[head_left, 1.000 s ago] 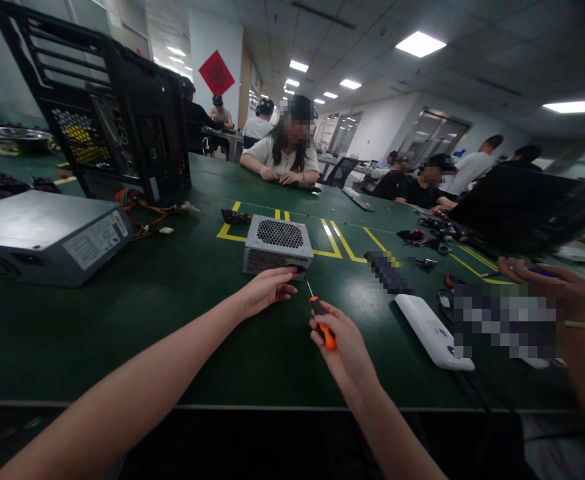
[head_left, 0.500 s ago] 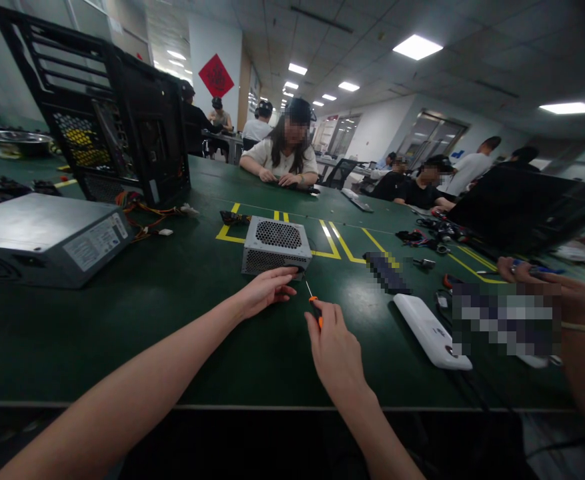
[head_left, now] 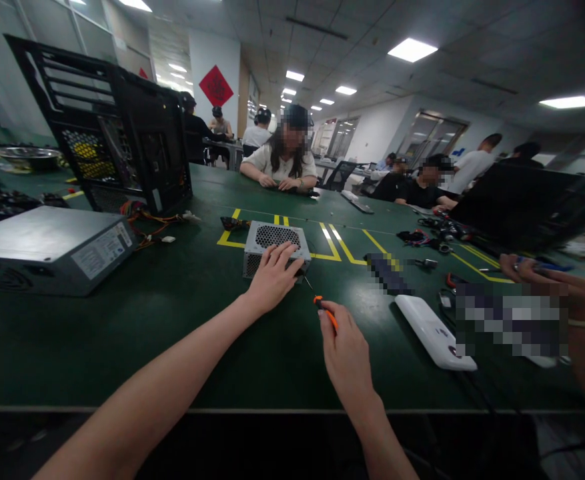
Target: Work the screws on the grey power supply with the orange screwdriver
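A small grey power supply unit (head_left: pixel 277 235) with a honeycomb-vented top stands on the green table (head_left: pixel 212 360). Across its front and upper edge lies my left hand (head_left: pixel 272 277), open, with the fingers spread and partly covering the front face. My right hand (head_left: pixel 345 340) is closed around an orange and black screwdriver (head_left: pixel 329 317). The thin shaft points up and left to the unit's lower right front corner. Whether its tip touches a screw is too small to see. Dark cables (head_left: pixel 233 224) lie behind the unit's left side.
To the left are a larger power supply (head_left: pixel 37 237) and a black computer case (head_left: pixel 142 140). A white device (head_left: pixel 435 333) lies at right, near a co-worker's hand (head_left: pixel 547 283). A monitor (head_left: pixel 527 207) stands behind. Another person (head_left: pixel 282 160) sits opposite.
My left hand has moved up from the unit's lower front onto its upper edge, fingers spreading. My right hand with the screwdriver has shifted slightly right and down. The view has moved a little.
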The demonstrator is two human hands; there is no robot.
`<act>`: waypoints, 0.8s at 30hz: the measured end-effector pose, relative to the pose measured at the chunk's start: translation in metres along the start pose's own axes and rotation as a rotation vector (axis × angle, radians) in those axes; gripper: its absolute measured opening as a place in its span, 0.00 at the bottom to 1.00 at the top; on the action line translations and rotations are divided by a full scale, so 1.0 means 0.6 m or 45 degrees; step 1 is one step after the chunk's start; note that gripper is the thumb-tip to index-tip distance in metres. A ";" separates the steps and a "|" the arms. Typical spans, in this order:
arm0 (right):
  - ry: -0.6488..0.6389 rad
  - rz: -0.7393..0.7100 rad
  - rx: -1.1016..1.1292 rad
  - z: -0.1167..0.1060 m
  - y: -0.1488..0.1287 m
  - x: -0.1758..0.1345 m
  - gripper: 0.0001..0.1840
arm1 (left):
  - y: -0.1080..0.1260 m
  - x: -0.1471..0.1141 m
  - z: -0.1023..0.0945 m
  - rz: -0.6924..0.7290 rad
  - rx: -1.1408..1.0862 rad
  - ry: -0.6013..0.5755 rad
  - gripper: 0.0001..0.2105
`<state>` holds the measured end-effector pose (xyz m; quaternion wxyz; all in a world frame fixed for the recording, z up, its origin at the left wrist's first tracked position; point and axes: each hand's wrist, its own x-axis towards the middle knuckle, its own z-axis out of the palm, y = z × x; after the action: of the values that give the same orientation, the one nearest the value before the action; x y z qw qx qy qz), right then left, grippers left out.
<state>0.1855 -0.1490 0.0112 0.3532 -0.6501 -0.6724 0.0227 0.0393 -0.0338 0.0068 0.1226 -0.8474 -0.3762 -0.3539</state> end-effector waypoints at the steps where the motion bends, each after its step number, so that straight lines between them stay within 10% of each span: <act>1: -0.001 0.012 0.011 0.003 -0.001 -0.002 0.14 | -0.002 0.005 0.004 0.006 0.062 -0.008 0.17; 24: 0.011 -0.030 -0.241 0.012 -0.009 -0.007 0.12 | -0.022 0.004 0.014 -0.022 0.040 -0.014 0.09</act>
<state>0.1767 -0.1505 0.0067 0.2935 -0.6725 -0.6777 -0.0479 0.0353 -0.0196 0.0015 0.1307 -0.8442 -0.3895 -0.3442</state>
